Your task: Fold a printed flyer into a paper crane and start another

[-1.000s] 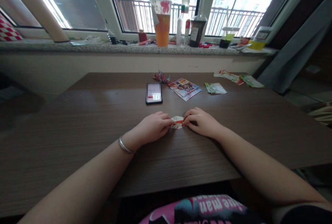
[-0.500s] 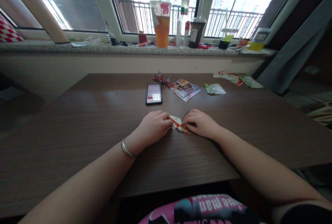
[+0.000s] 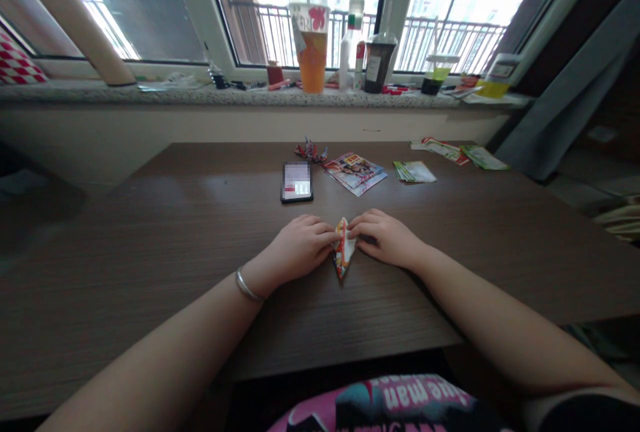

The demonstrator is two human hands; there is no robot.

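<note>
A small folded piece of printed paper (image 3: 343, 255), red, orange and white, lies on the brown table between my hands. Its shape is a narrow diamond, with one point towards me and the other away. My left hand (image 3: 305, 245) grips its left edge with fingers closed; a silver bracelet (image 3: 248, 284) is on that wrist. On the right edge, my right hand (image 3: 383, 235) has its fingertips closed on the paper. The thumbs and the undersides of the fingers are partly hidden.
Beyond my hands lie a phone (image 3: 297, 182), a crumpled colourful paper piece (image 3: 311, 151), printed sheets (image 3: 356, 172) and a fanned stack of green-white papers (image 3: 415, 172). More paper strips (image 3: 443, 150) lie at the back right. Drink cups (image 3: 313, 52) and a bottle (image 3: 352, 45) line the windowsill.
The folded paper has turned from lying slantwise to pointing towards me and now shows as a diamond. Both hands have shifted slightly around it, fingers staying at its sides.
</note>
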